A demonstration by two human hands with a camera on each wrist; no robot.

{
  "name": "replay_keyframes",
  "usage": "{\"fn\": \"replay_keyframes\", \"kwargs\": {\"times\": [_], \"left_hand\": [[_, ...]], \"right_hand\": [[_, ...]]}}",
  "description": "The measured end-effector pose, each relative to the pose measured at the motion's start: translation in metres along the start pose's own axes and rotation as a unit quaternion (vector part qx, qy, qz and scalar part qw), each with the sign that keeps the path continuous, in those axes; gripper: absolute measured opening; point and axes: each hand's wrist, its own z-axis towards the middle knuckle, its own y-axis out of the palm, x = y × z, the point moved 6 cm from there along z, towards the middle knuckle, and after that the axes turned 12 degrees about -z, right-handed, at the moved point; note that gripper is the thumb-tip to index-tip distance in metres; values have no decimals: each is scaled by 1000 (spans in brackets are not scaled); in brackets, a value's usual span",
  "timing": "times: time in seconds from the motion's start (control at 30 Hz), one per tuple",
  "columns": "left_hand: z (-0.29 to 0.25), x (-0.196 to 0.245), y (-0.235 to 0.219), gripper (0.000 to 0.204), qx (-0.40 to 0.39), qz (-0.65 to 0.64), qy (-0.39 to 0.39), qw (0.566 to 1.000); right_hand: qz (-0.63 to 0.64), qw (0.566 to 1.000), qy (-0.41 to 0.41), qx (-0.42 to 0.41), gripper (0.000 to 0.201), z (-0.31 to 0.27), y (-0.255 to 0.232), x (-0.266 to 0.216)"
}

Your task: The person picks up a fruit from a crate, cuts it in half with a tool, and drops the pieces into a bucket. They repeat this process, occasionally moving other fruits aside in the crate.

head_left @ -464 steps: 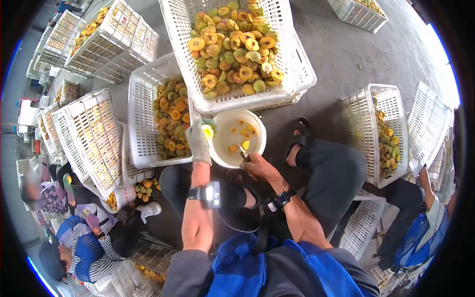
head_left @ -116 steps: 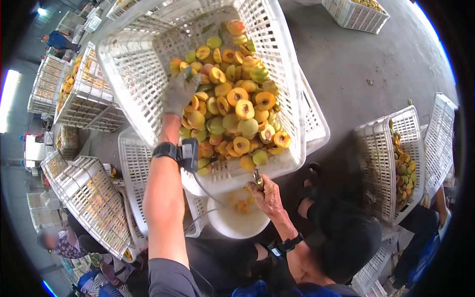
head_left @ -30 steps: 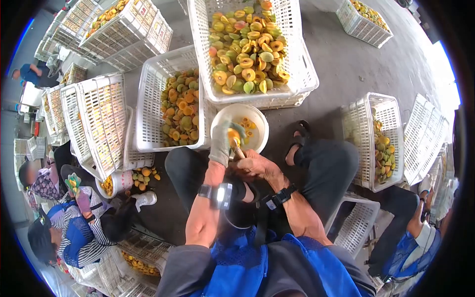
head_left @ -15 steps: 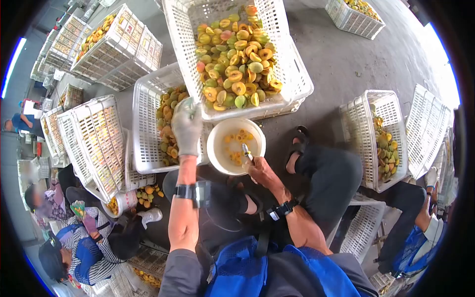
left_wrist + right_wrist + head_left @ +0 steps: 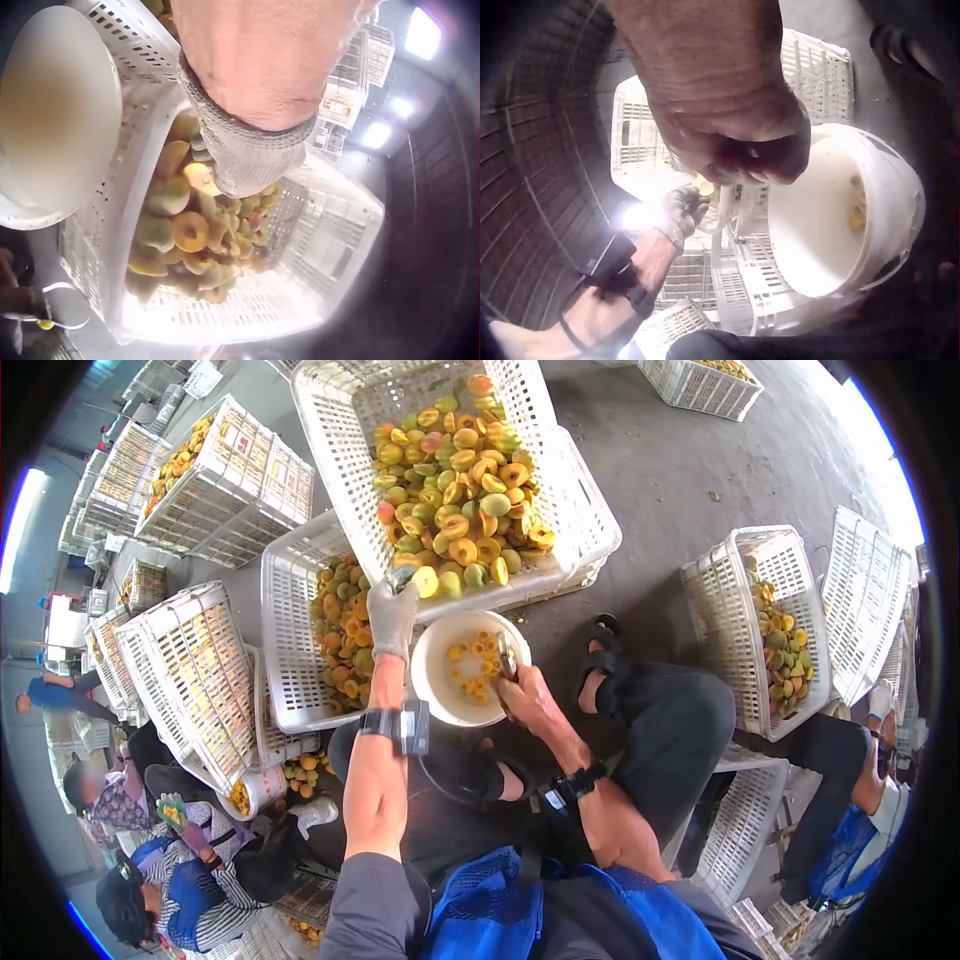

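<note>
My left hand point(image 5: 393, 618), in a pale knitted glove, pinches a yellow peach half point(image 5: 426, 581) at the near edge of the big white crate point(image 5: 335, 435) of cut peaches. The left wrist view has that half beside the glove, over the heaped fruit. My bare right hand point(image 5: 532, 700) grips a short metal-tipped hand tool point(image 5: 507, 652) upright over the right rim of a white bucket point(image 5: 425, 695). Small orange pieces point(image 5: 470, 667) lie scattered on the bucket's bottom. In the right wrist view, my curled fingers hide the tool.
A second white crate point(image 5: 285, 620) of peaches stands left of the bucket. Another half-filled crate point(image 5: 735, 630) is at the right. Stacked crates point(image 5: 190, 670) and two seated people point(image 5: 190, 890) are on the left. My sandalled foot point(image 5: 601, 660) is close to the bucket.
A second ago both hands met over the bucket at a peach. The left hand then moved left and up toward the big crate, now with a peach half; the right stayed by the bucket with the tool.
</note>
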Motion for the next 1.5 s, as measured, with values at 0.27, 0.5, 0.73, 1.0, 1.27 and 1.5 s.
{"fn": "replay_keyframes", "kwargs": {"times": [0.27, 0.5, 0.73, 1.0, 1.27, 1.5], "left_hand": [[-40, -16, 39, 30, -39, 337, 174, 925], [-72, -10, 11, 27, 48, 190, 109, 974], [-116, -143, 15, 36, -89, 310, -23, 946], [-105, -275, 62, 45, -203, 416, -152, 873], [-141, -388, 87, 42, -279, 460, -161, 827], [-136, -360, 84, 37, -243, 403, -206, 858]], "right_hand": [[-25, 984, -152, 90, 24, 85, 18, -35], [137, 990, -15, -24, 20, 72, -26, -7], [159, 987, -1, 28, 13, 62, -77, 14], [147, 987, 16, 66, 16, 79, -104, 28], [84, 994, 32, 59, 14, 88, -90, 36], [43, 998, 19, 32, 10, 80, -73, 35]]}}
